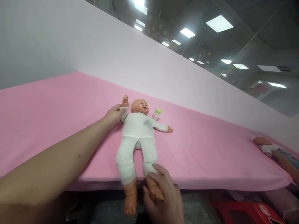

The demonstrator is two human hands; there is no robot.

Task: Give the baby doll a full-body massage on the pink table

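A baby doll (138, 126) in a white cloth suit lies on its back on a pink-covered table, head toward the wall and feet hanging past the front edge. My left hand (114, 115) is closed around the doll's raised forearm, just below its plastic hand. At the front edge, my right hand (164, 193) grips the doll's lower leg and ankle, thumb under the foot and fingers over the top. A small bottle with a green cap (156, 114) lies beside the doll's head. The doll's other arm stretches out over the cover.
The pink cover (198, 146) spreads across the table up to a white wall (163, 68). Far right, another doll (263, 141) lies with a person's arm (286, 163) near it. Below the table's edge is a red object (247, 213).
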